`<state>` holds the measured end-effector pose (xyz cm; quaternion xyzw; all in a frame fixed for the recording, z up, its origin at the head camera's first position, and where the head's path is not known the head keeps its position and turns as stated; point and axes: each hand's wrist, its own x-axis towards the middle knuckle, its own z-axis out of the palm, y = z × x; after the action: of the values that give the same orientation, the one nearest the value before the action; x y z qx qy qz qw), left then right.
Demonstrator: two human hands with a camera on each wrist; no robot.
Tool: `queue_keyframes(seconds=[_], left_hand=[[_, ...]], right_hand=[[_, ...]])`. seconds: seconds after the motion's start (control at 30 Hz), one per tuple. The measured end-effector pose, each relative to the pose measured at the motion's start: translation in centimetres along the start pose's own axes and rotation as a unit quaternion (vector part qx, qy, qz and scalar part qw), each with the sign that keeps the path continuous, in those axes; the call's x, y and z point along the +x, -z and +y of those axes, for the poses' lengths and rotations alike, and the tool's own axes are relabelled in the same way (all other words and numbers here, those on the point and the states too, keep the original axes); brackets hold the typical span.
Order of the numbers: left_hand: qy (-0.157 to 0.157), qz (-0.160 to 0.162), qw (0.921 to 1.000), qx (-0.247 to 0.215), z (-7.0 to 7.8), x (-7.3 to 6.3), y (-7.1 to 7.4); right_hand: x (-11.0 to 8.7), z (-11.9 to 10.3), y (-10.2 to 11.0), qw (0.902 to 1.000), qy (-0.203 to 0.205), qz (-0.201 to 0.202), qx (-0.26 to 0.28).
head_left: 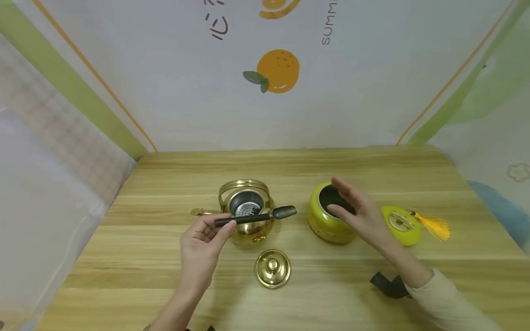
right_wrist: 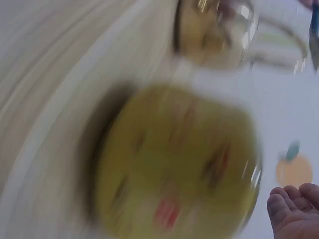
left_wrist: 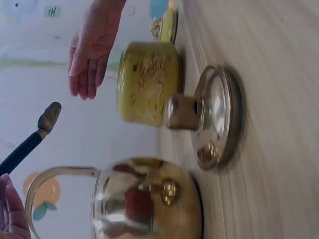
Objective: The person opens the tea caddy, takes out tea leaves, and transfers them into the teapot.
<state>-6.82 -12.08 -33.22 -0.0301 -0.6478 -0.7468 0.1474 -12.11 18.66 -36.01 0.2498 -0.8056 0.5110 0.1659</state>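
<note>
My left hand (head_left: pixel 201 248) pinches the black handle of a tea scoop (head_left: pixel 253 219) between thumb and fingers. The scoop lies across the front of a brass teapot (head_left: pixel 250 228) in the head view, its dark bowl pointing right. Inside the teapot's mouth is a perforated strainer (head_left: pixel 247 208) with a few dark leaves. My right hand (head_left: pixel 366 219), fingers extended and thumb apart, is over the right side of an uncovered yellow tea canister (head_left: pixel 320 227) and holds nothing. Dark contents show inside the canister. In the left wrist view, that hand (left_wrist: pixel 92 55) is above the canister.
The brass teapot lid (head_left: pixel 273 269) lies knob up in front of the teapot. Right of the canister lies its yellow lid (head_left: pixel 407 236) with an orange tassel (head_left: pixel 434 226). A black curved object (head_left: pixel 388 286) is beside my right sleeve. A printed cloth hangs behind the wooden table.
</note>
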Motion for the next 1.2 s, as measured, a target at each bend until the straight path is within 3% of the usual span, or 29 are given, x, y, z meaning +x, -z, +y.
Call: queue_keyframes(seconds=[0.17, 0.37, 0.57, 0.7, 1.2], left_hand=[[0.008, -0.036, 0.9992, 0.017, -0.5, 0.3, -1.8], [0.012, -0.078, 0.9968, 0.012, -1.2, 0.8, -4.1], [0.023, -0.113, 0.9931, 0.018, -1.8, 1.5, -6.6], [0.015, -0.132, 0.9907, 0.027, -2.3, 2.2, -8.0], [-0.040, -0.184, 0.9754, 0.114, -4.3, 4.6, -12.3]], right_hand=[[-1.3, 1.3, 3.4, 0.9953, -0.087, -0.008, -0.042], [-2.2, 3.0, 4.5, 0.9855, -0.137, -0.073, -0.069], [-2.4, 4.2, 4.4, 0.9770, -0.155, -0.106, -0.102], [-2.6, 4.3, 4.3, 0.9726, -0.167, -0.114, -0.114], [-3.2, 4.6, 4.5, 0.9754, -0.178, -0.098, -0.087]])
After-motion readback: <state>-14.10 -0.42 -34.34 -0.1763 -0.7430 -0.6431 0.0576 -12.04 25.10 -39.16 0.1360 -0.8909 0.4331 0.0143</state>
